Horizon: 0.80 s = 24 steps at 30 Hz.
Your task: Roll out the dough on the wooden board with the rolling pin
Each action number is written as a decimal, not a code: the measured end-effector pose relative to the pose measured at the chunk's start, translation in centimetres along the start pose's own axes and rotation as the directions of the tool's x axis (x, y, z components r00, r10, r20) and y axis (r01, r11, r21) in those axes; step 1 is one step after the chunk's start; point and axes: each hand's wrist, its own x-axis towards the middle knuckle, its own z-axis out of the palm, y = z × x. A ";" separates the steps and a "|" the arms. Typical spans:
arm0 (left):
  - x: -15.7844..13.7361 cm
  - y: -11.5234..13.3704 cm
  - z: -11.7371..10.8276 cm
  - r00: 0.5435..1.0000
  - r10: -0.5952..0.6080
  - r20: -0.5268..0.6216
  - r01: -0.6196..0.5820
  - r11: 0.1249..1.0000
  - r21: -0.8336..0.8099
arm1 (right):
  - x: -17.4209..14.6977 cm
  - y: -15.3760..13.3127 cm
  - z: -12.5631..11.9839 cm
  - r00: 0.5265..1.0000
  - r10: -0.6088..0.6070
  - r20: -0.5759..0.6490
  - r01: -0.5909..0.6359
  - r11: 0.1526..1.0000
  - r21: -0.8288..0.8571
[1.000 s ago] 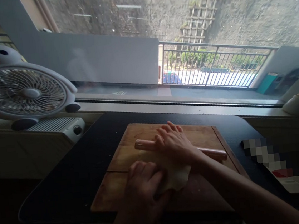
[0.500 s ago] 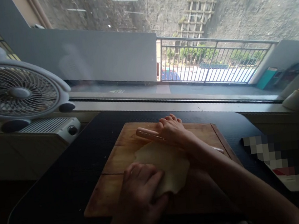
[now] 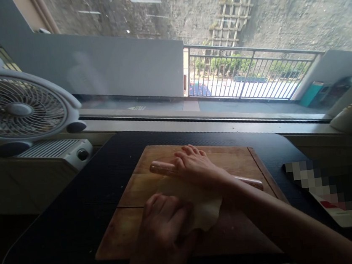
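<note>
A thin, pale sheet of dough (image 3: 205, 207) with an uneven edge lies on a wooden board (image 3: 229, 153). Across its far part lies a wooden rolling pin (image 3: 161, 168), slanting from the left down to the right. My right hand (image 3: 195, 163) is over the middle of the pin, palm pressed on it and fingers bent over its far side. At the near left edge of the dough, my left hand (image 3: 166, 217) is closed, with the thumb and fingers pinching that edge. My right forearm covers part of the pin and the dough.
The board rests on a black table (image 3: 61, 217) beside a window. To the left, a white fan (image 3: 19, 109) stands on a white heater-like unit (image 3: 70, 154). A partly blurred-out flat item (image 3: 340, 210) lies at the table's right. A pale pot (image 3: 349, 118) sits on the sill.
My right hand and the rolling pin have come nearer to me, down over the dough's far edge. My left hand has stayed in nearly the same place, holding the dough.
</note>
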 end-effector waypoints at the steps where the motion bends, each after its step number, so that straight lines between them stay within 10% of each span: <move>1: 0.0 -0.1 0.0 1.000 0.011 -0.008 -0.011 1.000 0.008 | -0.2 -0.2 0.1 0.998 -0.060 -0.029 0.060 0.998 -0.002; 7: -0.1 -0.2 0.2 1.000 0.009 -0.023 -0.009 1.000 0.015 | 1.6 0.9 -0.1 0.981 0.163 -0.107 -0.167 0.985 -0.033; 13: -0.1 -0.3 0.3 1.000 0.005 0.004 -0.005 1.000 0.011 | -0.9 -1.2 0.3 0.981 -0.130 -0.145 0.125 0.991 -0.044; 19: -0.1 -0.5 0.3 1.000 0.025 -0.013 -0.025 1.000 0.018 | 1.6 0.0 -0.3 0.994 0.047 -0.098 -0.051 0.998 -0.033; 24: -0.2 -0.2 0.4 1.000 0.009 0.014 -0.009 1.000 0.028 | -2.5 -2.5 0.1 0.947 -0.289 -0.142 0.286 0.957 -0.045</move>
